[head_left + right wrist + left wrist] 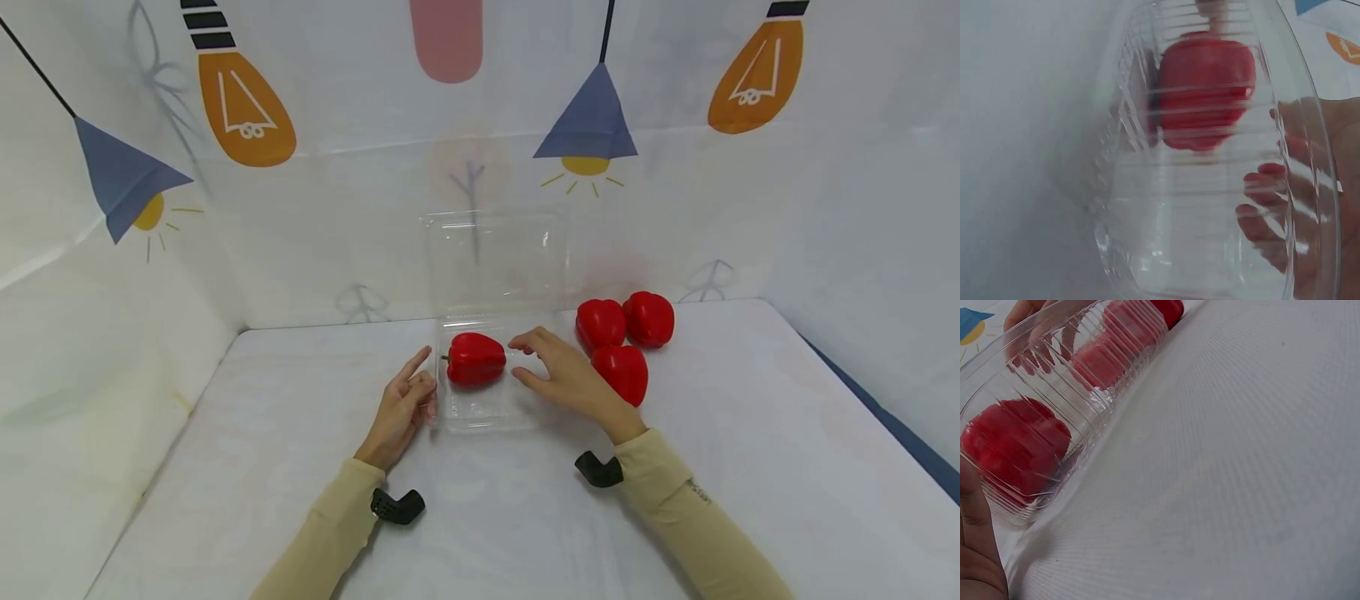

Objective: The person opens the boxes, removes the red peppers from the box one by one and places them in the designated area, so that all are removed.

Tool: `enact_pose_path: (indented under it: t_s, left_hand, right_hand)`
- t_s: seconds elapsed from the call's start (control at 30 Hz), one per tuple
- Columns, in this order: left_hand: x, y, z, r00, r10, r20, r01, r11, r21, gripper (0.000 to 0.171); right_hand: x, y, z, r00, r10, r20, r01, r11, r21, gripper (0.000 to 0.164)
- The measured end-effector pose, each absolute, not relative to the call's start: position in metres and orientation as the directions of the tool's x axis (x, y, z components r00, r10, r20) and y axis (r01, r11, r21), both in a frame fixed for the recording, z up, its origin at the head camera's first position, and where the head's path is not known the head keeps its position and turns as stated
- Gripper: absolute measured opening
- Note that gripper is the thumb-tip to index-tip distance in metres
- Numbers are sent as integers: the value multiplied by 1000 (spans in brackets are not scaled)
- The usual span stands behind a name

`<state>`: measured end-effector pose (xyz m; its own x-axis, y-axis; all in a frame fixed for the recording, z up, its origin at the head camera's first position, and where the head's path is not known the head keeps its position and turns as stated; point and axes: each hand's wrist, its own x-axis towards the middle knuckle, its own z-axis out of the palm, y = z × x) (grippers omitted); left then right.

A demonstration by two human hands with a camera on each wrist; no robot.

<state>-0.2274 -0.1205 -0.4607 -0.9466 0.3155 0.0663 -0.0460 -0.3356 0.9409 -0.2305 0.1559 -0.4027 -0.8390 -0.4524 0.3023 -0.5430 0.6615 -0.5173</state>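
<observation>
A red bell pepper (476,360) lies on its side in the left part of a clear plastic clamshell box (480,414), its stem pointing left. The box's hinged lid (497,258) stands raised at the back. My left hand (401,408) is at the box's left side, index finger extended along the wall. Over the box's right part is my right hand (566,375), thumb and fingers spread apart, holding nothing, with a small gap to the pepper. Through the clear wall, the right wrist view shows the pepper (1207,94) and the right fingers (1266,206).
Three more red bell peppers, one at the front (621,372), one at the back left (600,323) and one at the back right (649,319), sit together right of the box. The white-covered table (300,400) meets a printed curtain (337,208) behind the box.
</observation>
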Motion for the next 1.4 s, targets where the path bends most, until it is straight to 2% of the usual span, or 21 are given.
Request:
enact_pose_path:
  t_s: [0.2,0.6,1.03,1.4]
  left_hand:
    - [-227,-123,-461,-946,316,68,-43,-331,943,60]
    - [-228,-126,-457,-949,306,70,-35,-326,945,60]
    - [-227,-124,-457,-952,299,59,-42,-319,947,59]
    - [-227,-120,-460,-950,306,63,-39,-317,947,60]
  right_hand:
    - [-231,144,-405,-848,-448,285,-530,680,-507,45]
    - [-235,124,-406,-822,-473,316,-569,676,-469,45]
    - [-235,107,-406,-797,-488,355,-600,707,-375,48]
    - [-237,97,-407,-827,-459,326,-557,751,-355,53]
